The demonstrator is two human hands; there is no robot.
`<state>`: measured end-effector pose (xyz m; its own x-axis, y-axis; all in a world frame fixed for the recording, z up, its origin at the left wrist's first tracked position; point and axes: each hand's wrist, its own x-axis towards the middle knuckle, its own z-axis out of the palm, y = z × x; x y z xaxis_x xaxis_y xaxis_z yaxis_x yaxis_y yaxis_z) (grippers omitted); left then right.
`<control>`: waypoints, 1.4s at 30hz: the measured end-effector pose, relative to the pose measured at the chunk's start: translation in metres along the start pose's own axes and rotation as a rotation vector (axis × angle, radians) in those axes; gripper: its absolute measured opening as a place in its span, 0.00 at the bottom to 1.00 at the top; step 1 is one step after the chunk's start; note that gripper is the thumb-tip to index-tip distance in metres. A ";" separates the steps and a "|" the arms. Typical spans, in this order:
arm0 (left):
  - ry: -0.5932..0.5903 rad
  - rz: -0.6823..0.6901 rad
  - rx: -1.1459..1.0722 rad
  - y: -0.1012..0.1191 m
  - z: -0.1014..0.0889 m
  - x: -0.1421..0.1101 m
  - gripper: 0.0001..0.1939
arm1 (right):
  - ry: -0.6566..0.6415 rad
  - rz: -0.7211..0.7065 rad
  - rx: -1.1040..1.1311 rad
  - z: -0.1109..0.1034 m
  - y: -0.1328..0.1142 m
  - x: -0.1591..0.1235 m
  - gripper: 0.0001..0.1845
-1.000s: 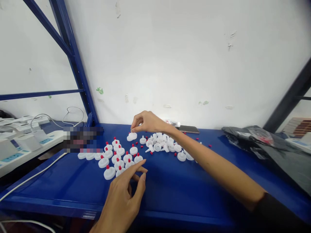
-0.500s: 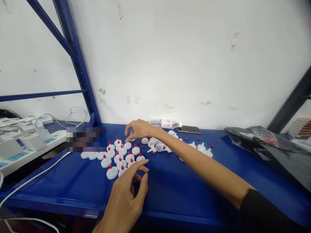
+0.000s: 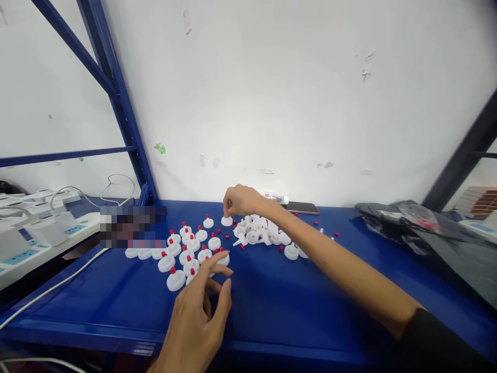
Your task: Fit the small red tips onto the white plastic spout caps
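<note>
No text, brand or number can be read for certain. The bottle [image 3: 282, 199] lying at the back of the surface [image 3: 272, 311] has a white label [image 3: 268, 195] with small red marks – part of it sits behind the right wrist, and the rest is too small to make out. On the surface's front edge, toward the left, there is a pale, lined patch [image 3: 144, 348] – too blurred to tell whether it bears print.
</note>
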<state>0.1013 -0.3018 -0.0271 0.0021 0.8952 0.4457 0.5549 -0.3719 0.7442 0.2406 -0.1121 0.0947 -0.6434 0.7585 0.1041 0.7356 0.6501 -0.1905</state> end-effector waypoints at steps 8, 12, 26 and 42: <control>0.065 0.012 0.070 -0.004 0.001 0.002 0.25 | -0.062 -0.352 0.084 -0.026 -0.053 -0.090 0.03; 0.067 0.070 0.145 -0.005 0.001 0.003 0.16 | -0.100 -0.357 0.127 -0.025 -0.061 -0.096 0.11; 0.034 0.183 0.239 -0.006 0.001 0.004 0.17 | -0.164 -0.087 -0.298 0.016 -0.012 -0.058 0.08; 0.031 0.200 0.242 -0.008 0.001 0.003 0.16 | -0.297 -0.049 -0.227 0.010 -0.013 -0.063 0.09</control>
<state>0.0975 -0.2963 -0.0319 0.1082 0.8007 0.5892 0.7278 -0.4675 0.5017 0.2702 -0.1687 0.0811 -0.6878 0.7017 -0.1860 0.7094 0.7040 0.0327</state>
